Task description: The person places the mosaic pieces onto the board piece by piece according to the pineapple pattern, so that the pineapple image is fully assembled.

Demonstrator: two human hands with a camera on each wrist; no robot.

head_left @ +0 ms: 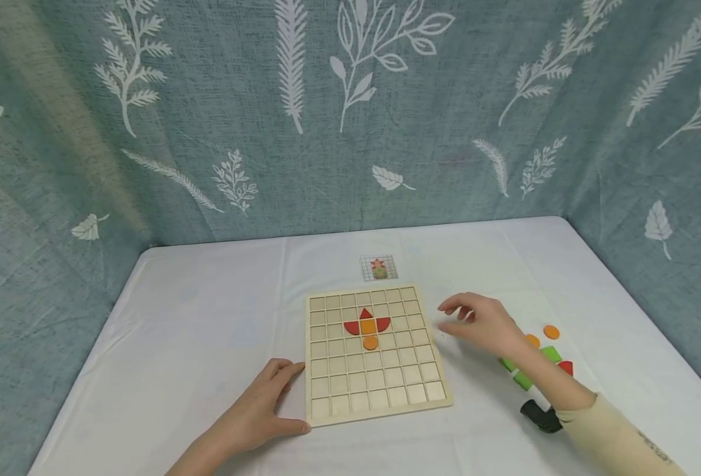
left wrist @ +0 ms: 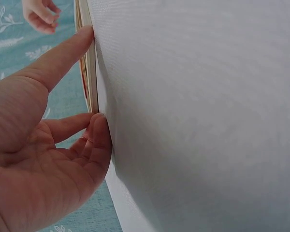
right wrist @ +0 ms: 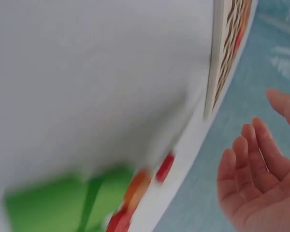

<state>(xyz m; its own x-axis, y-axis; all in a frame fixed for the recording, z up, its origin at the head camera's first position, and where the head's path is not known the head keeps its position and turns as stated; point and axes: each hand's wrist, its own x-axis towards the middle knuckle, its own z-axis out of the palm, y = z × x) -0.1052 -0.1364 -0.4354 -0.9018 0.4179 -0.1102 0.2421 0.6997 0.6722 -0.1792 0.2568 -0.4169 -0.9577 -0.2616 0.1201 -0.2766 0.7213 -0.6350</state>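
A square wooden grid board [head_left: 380,380] lies on the white table. In its upper middle cells sit an orange square [head_left: 368,326], a red triangle [head_left: 365,313] above it, a red half-round piece [head_left: 352,328] on either side, and an orange disc [head_left: 371,342] below. My left hand [head_left: 261,403] touches the board's left edge, thumb at the near corner and fingertips farther up. Over the table just right of the board, my right hand [head_left: 475,322] hovers with fingers loosely bent and nothing between them; the right wrist view shows its bare palm [right wrist: 261,193].
Loose green pieces [head_left: 523,379], orange discs [head_left: 551,332] and a red piece [head_left: 566,367] lie at the right, partly behind my right forearm. A black object [head_left: 541,416] is nearer me. Beyond the board lies a small gridded picture card [head_left: 379,268]. A patterned curtain [head_left: 338,178] borders the table.
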